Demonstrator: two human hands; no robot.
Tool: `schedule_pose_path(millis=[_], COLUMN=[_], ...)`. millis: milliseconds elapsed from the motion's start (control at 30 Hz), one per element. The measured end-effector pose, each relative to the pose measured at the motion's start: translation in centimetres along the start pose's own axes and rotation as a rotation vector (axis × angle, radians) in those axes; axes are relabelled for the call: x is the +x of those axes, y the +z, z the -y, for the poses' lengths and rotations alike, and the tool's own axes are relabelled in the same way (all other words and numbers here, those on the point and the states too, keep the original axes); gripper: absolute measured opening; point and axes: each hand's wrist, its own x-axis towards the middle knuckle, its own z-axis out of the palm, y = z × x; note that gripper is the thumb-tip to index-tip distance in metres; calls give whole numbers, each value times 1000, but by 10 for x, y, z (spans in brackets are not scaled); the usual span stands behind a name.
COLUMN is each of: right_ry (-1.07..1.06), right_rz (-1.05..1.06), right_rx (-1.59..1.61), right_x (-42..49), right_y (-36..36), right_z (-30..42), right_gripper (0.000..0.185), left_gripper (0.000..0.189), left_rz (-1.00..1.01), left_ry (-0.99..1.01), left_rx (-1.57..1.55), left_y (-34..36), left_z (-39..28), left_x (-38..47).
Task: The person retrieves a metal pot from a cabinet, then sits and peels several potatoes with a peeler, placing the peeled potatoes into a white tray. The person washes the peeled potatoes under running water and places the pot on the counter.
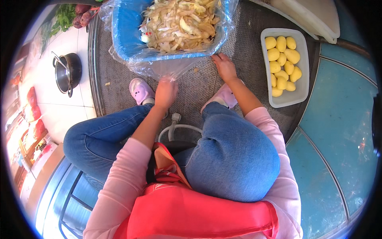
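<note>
A blue plastic bin (128,35) stands before me, lined with a clear plastic bag (161,67) and filled with potato peelings (179,27). My left hand (166,92), slightly blurred, grips the part of the bag that hangs over the bin's near side. The fingertips of my right hand (224,66) are at the bin's near right corner, by the bag's edge; whether they pinch the film is unclear. Right of the bin, peeled potatoes (281,64) lie in a white plastic tray (303,89), apart from both hands.
A dark pot (74,73) with a metal utensil is on the pale tiles at left, with leafy greens (63,16) and reddish-purple vegetables (82,16) beyond. A swivel chair's base (176,118) is between my feet. A white container (310,15) sits at upper right, above teal panels (343,104).
</note>
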Motion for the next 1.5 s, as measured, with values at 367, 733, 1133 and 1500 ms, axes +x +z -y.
schedule_pose_path(millis=[367, 733, 1133, 1500], right_ry=[-247, -305, -484, 30], right_rz=[178, 278, -847, -302], right_rx=[137, -50, 416, 196], right_x=[-9, -4, 49, 5], right_y=[30, 32, -220, -127], right_z=[33, 58, 153, 75], right_gripper=[25, 18, 17, 22], left_gripper=[39, 19, 18, 26], left_rz=[-212, -144, -327, -205], left_ry=[-243, -90, 194, 508], left_rx=[167, -94, -719, -178], left_y=[117, 48, -220, -48], left_z=[135, 67, -67, -78], left_x=[34, 26, 23, 4])
